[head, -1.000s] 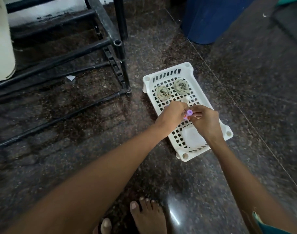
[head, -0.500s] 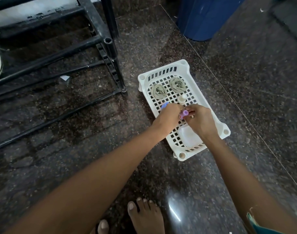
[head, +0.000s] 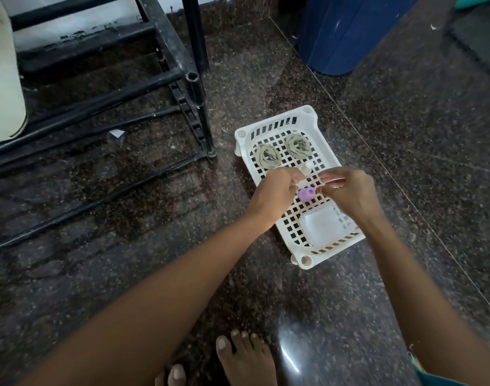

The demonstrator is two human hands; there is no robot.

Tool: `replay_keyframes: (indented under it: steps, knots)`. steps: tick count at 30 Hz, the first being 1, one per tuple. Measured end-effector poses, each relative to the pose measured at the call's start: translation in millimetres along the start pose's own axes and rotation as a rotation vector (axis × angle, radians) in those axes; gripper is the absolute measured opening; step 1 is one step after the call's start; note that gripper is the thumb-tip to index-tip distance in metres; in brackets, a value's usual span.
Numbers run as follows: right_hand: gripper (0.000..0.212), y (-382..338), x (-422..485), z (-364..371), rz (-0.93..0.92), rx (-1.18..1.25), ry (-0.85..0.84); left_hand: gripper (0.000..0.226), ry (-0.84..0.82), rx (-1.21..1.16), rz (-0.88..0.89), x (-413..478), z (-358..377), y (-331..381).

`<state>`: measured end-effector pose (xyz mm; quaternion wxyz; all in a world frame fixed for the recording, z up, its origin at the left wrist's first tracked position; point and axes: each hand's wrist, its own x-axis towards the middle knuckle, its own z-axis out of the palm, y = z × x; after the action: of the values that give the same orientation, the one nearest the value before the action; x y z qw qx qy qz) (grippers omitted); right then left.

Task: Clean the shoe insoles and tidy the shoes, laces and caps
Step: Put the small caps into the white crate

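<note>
The left hand (head: 274,190) hangs over the white basket (head: 305,260), fingers curled; whether it grips anything I cannot tell. Just right of it, over the basket's middle, the purple cap (head: 306,194) is pinched by the right hand (head: 349,190). Half a second ago the hands were closer together and hid most of the cap.

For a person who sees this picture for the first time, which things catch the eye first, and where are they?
The white slotted basket stands out on the dark speckled floor, with two coiled laces at its far end. Above its middle, the left hand and the right hand meet around a small purple cap; which hand holds it is unclear.
</note>
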<state>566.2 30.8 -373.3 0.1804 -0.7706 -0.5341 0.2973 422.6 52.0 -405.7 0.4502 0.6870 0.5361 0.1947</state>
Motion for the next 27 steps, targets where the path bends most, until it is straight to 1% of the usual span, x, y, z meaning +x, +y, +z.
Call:
replay_keyframes:
  steps: [4,9,13,17,20,23,25,27]
  knots:
    - [0.023,6,1,-2,0.06,0.073,0.087,0.03,0.117,-0.025,-0.048,-5,-8,-2]
    - [0.027,20,6,-2,0.077,0.064,0.195,0.03,0.175,-0.02,-0.05,-10,-11,-7]
    - [0.033,33,7,-7,0.137,0.038,0.216,0.029,0.252,-0.053,-0.082,-21,-10,-8]
    - [0.032,48,1,-12,0.212,-0.032,0.174,0.038,0.37,-0.133,-0.228,-32,-2,-14]
    - [0.027,55,-1,-15,0.239,-0.092,0.162,0.043,0.345,-0.3,-0.404,-35,7,-15]
    - [0.026,57,0,-17,0.241,-0.1,0.144,0.044,0.3,-0.464,-0.574,-36,12,-14]
    - [0.025,58,1,-17,0.25,-0.079,0.147,0.038,0.299,-0.555,-0.647,-36,13,-14]
    - [0.024,59,3,-16,0.268,-0.062,0.155,0.026,0.291,-0.599,-0.658,-36,13,-13]
